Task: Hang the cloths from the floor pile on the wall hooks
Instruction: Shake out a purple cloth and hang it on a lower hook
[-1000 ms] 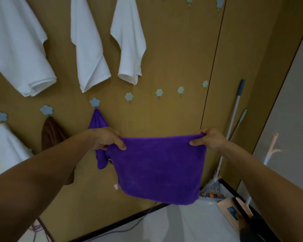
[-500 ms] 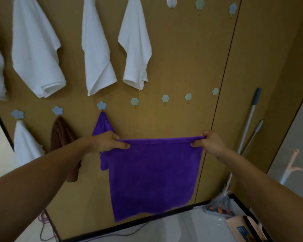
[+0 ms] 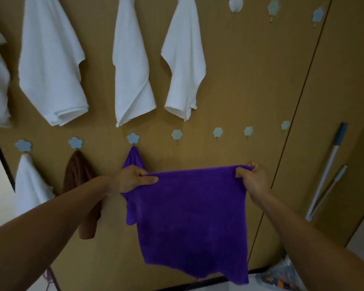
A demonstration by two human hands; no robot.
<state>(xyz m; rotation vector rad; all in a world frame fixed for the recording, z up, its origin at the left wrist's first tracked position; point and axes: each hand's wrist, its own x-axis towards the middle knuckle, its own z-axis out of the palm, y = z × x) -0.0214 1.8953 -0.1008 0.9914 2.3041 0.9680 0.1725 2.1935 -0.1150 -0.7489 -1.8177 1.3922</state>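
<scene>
A purple cloth (image 3: 193, 219) hangs spread flat in front of the wooden wall. My left hand (image 3: 132, 178) pinches its top left corner and my right hand (image 3: 252, 179) grips its top right corner, stretching the top edge level. Just above that edge runs a row of bare pale-blue hooks (image 3: 177, 135), (image 3: 217, 132), (image 3: 248, 131). Another purple cloth (image 3: 133, 159) hangs on a flower hook (image 3: 133, 138) behind my left hand. The floor pile is out of view.
White cloths (image 3: 51, 66), (image 3: 130, 66), (image 3: 185, 59) hang on the upper row. A brown cloth (image 3: 78, 173) and a white cloth (image 3: 27, 185) hang lower left. Two mop handles (image 3: 328, 169) lean at the right. More bare hooks (image 3: 273, 7) sit top right.
The view has tilted up and closer to the wall. Both hands have raised the purple cloth a little toward the lower hook row, keeping it stretched.
</scene>
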